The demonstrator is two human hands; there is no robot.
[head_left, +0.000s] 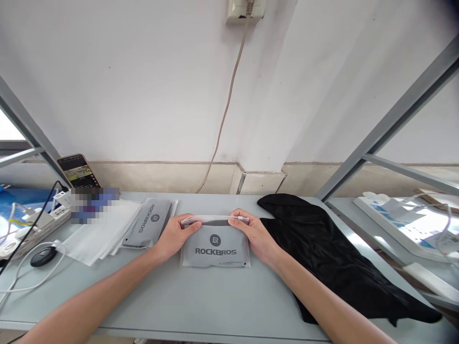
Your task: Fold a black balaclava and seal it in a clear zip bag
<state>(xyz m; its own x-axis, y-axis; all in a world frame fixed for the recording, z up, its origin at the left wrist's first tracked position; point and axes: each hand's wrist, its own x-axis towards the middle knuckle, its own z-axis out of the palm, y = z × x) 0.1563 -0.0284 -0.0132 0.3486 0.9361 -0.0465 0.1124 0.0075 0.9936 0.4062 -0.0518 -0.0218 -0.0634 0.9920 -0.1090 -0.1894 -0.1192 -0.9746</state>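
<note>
A frosted zip bag (215,260) printed ROCKBROS lies in front of me at the middle of the table, with something dark folded inside. My left hand (178,234) pinches the left end of its top edge, thumb on the front. At the right end, my right hand (255,233) grips the same edge close to the white slider. Both hands are closed on the bag. To the left lies a similar filled ROCKBROS bag (147,224). Black cloth (330,253) is spread out beside my right forearm.
Flat translucent bags (103,234) are stacked at the left. A phone (79,172) leans at the back left, near a power strip (39,227) with cables and a round black device (43,256). Grey metal frames (390,114) rise at both sides; a cable (229,95) hangs down the wall.
</note>
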